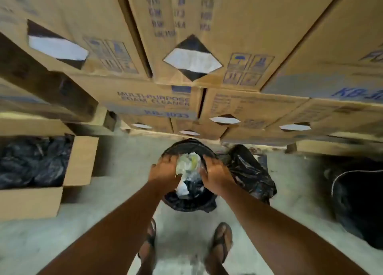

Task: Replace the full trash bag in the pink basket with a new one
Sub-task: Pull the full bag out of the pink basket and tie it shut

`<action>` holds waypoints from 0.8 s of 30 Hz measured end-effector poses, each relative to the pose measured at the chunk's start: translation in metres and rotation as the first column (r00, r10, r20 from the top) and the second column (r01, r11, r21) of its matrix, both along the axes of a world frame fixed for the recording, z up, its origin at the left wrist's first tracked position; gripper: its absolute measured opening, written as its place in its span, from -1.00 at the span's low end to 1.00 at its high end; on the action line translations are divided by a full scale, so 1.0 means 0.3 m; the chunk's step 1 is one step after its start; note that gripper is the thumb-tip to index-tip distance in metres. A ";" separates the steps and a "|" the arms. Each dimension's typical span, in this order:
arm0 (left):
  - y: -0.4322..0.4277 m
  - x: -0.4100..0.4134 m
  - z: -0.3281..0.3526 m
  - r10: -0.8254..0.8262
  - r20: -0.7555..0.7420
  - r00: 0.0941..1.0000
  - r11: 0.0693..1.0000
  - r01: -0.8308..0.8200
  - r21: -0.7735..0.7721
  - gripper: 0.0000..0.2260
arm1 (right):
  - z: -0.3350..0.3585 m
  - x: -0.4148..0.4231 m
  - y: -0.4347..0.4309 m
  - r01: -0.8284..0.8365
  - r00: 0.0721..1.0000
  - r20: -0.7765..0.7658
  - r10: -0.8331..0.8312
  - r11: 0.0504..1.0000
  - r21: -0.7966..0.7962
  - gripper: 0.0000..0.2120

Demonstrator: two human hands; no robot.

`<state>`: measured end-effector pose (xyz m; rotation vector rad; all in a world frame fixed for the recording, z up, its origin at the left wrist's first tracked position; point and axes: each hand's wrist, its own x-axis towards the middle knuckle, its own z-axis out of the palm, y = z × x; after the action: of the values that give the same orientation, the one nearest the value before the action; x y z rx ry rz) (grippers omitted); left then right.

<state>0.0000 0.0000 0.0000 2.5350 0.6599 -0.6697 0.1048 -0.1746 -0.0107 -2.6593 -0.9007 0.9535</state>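
Observation:
A black trash bag (187, 148) lines a basket on the floor straight ahead of me; the bag hides the basket, so no pink shows. White and yellowish trash (189, 160) fills its mouth. My left hand (164, 169) rests on the left side of the rim with fingers curled over the bag's edge. On the right side of the rim, my right hand (216, 176) grips the black plastic. Both forearms reach down from the bottom of the view.
Stacked cardboard boxes (207, 46) on pallets rise just behind the basket. A second black bag (250, 171) lies right of it. An open carton (80, 160) with black bags stands at the left. A dark object (358, 193) sits far right. My sandalled feet (220, 241) stand on concrete.

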 end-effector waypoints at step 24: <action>0.241 0.227 -0.822 0.357 0.338 0.871 0.934 -0.340 -0.111 -0.87 | -0.786 0.316 0.119 0.203 0.930 0.247 -0.273 0.940 0.273 -0.82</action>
<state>0.0681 0.0722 -0.2465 2.3150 0.9222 -0.0954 0.1997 -0.1388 -0.2465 -2.6469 -0.6667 0.3862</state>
